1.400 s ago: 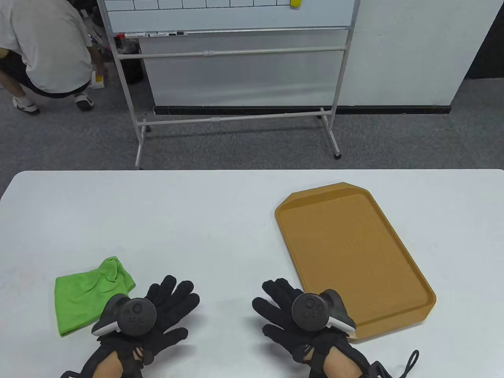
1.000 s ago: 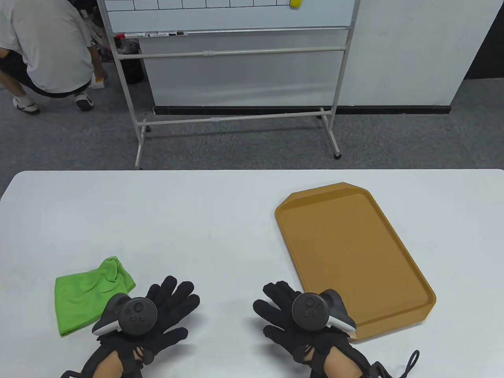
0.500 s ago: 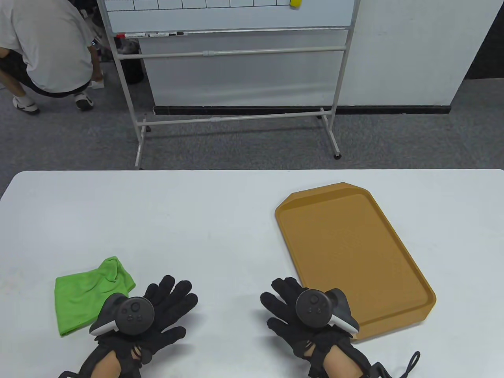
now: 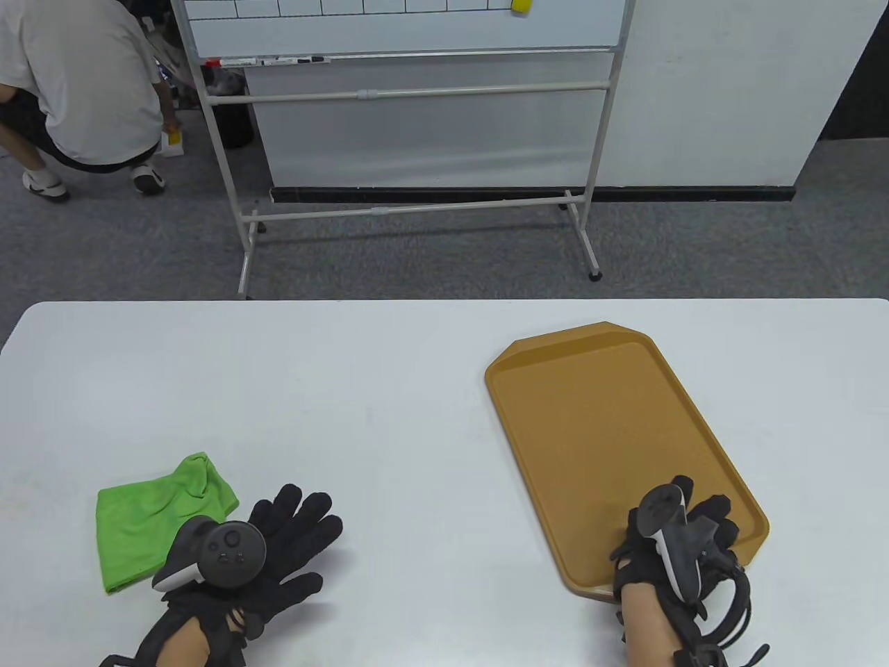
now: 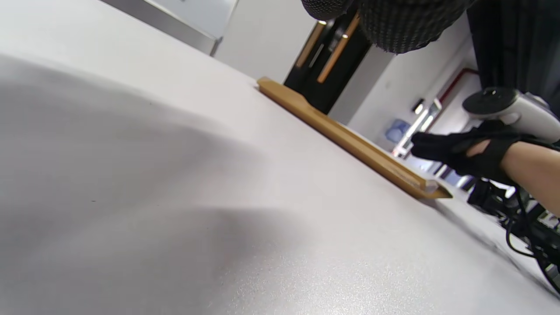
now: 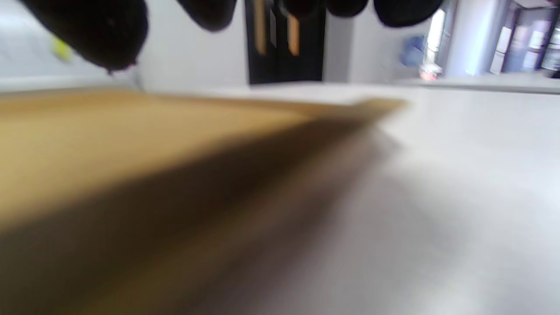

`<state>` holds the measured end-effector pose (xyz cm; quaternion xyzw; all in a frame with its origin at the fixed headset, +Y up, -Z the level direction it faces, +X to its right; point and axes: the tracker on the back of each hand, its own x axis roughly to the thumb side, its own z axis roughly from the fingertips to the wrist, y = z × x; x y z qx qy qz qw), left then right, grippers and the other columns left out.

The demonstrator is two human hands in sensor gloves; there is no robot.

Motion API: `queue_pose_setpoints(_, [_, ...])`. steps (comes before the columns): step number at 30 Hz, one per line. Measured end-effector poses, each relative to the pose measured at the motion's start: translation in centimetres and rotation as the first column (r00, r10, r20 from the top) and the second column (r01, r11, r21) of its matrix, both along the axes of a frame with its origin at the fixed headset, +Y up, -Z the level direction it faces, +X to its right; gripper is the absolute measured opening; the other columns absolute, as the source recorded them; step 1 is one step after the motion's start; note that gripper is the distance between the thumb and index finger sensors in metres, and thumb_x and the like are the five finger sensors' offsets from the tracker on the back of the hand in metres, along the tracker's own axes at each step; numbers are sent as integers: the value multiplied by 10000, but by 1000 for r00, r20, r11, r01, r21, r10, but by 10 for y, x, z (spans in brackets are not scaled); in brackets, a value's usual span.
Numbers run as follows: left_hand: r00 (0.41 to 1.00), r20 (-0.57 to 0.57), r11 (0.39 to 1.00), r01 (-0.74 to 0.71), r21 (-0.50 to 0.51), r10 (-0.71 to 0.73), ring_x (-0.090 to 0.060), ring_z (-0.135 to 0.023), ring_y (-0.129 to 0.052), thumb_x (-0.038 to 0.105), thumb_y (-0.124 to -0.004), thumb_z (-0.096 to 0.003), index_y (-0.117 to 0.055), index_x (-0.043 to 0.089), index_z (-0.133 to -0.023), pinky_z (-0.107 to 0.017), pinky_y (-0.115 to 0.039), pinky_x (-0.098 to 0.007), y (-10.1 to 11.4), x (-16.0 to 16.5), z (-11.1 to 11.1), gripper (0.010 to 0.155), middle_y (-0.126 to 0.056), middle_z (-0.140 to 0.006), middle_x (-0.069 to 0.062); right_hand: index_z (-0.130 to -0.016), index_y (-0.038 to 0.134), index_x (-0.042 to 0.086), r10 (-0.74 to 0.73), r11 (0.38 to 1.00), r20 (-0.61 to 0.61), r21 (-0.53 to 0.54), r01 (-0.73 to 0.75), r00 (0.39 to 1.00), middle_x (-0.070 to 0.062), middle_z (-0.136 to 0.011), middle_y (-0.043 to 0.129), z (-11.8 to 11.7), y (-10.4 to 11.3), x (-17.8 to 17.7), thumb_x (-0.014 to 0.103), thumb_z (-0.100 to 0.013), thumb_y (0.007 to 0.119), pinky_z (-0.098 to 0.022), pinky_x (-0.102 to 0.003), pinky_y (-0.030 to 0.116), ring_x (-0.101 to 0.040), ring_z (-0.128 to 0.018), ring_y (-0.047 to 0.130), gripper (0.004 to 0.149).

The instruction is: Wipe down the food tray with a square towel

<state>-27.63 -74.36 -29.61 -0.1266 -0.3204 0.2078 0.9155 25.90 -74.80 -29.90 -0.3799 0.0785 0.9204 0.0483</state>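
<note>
An orange-brown food tray point(image 4: 611, 431) lies at the right of the white table, long side running away from me. A crumpled green square towel point(image 4: 153, 517) lies at the near left. My left hand point(image 4: 298, 517) rests flat on the table just right of the towel, fingers spread, holding nothing. My right hand point(image 4: 694, 517) is over the tray's near right corner, fingers extended and empty. In the left wrist view it point(image 5: 455, 148) hovers just above the tray's near end point(image 5: 350, 140). The right wrist view is blurred, with the tray point(image 6: 131, 144) right below the fingertips point(image 6: 87, 30).
The table point(image 4: 361, 389) stretches wide between towel and tray. Beyond its far edge stand a whiteboard on a frame point(image 4: 417, 104) and a crouching person point(image 4: 76, 90) on the floor at the back left.
My right hand has moved right from the bare table beside the tray to above the tray's near right corner and turned. My left hand has shifted slightly left toward the towel.
</note>
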Motion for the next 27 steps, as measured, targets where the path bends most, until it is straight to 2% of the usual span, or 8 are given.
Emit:
queue_pose_setpoints(3, [1000, 2, 1000, 5, -2, -5, -323, -1040, 27, 572, -645, -496, -329, 361, -1111, -722, -72, -565, 0, 1, 0, 723, -87, -1186, 87, -1131, 346, 339, -146, 985, 77, -83, 152, 986, -251, -1095, 176, 3, -12, 15, 641, -469, 687, -641, -572, 494, -477, -930, 351, 804])
queue_pose_setpoints(10, [1000, -7, 1000, 14, -6, -14, -333, -1045, 18, 570, -647, -496, -339, 360, -1112, -724, -78, -567, -2, -4, -1, 720, -93, -1187, 89, -1110, 506, 333, -47, 993, 145, -98, 62, 988, -282, -1058, 442, 4, -1, 20, 639, -457, 702, -555, -552, 689, -460, -827, 699, 747])
queue_pose_setpoints(13, [1000, -17, 1000, 11, -9, -11, -339, -1046, 13, 568, -648, -496, -341, 358, -1112, -724, -81, -570, -2, -7, -2, 720, -96, -1188, 85, -1103, 540, 325, -74, 986, 153, -135, 95, 985, -301, -1022, 546, 7, -5, 24, 641, -450, 708, -514, -536, 739, -448, -752, 791, 744])
queue_pose_setpoints(14, [1000, -18, 1000, 10, -10, -10, -338, -1047, 12, 569, -648, -497, -342, 358, -1112, -725, -81, -569, -3, -7, -2, 719, -97, -1188, 86, -1102, 536, 332, -110, 978, 159, -158, 136, 981, -287, -999, 639, 7, -10, 26, 643, -449, 707, -489, -531, 771, -432, -713, 854, 743])
queue_pose_setpoints(15, [1000, -18, 1000, 10, -10, -10, -340, -1048, 11, 568, -649, -496, -345, 357, -1112, -725, -82, -570, -3, -7, -2, 719, -98, -1189, 84, -1111, 429, 354, -182, 962, 168, -173, 210, 969, -275, -979, 647, 8, -14, 28, 651, -460, 676, -476, -507, 779, -414, -673, 865, 756])
queue_pose_setpoints(20, [1000, -19, 1000, 14, -10, -15, -364, -1053, -1, 568, -650, -497, -353, 355, -1114, -731, -106, -596, -2, -7, -2, 717, -100, -1191, 81, -1106, 428, 305, -217, 967, 157, -102, 234, 964, -241, -945, 651, 8, -17, 30, 606, -465, 722, -451, -454, 791, -331, -622, 870, 767])
queue_pose_setpoints(24, [1000, -17, 1000, 18, -8, -18, -373, -1059, -9, 567, -651, -497, -357, 356, -1114, -736, -120, -610, -3, -7, -2, 715, -100, -1192, 79, -1082, 504, 290, -304, 953, 177, 53, 299, 936, -258, -937, 635, 7, -18, 38, 501, -452, 820, -400, -402, 827, -277, -559, 896, 736])
queue_pose_setpoints(27, [1000, -22, 1000, 14, -8, -14, -378, -1061, -13, 567, -651, -497, -363, 354, -1114, -736, -126, -616, -3, -7, -2, 713, -102, -1193, 80, -1062, 572, 260, -301, 949, 146, 144, 280, 942, -266, -926, 646, 8, -6, 36, 437, -437, 876, -299, -343, 930, -181, -435, 1008, 717])
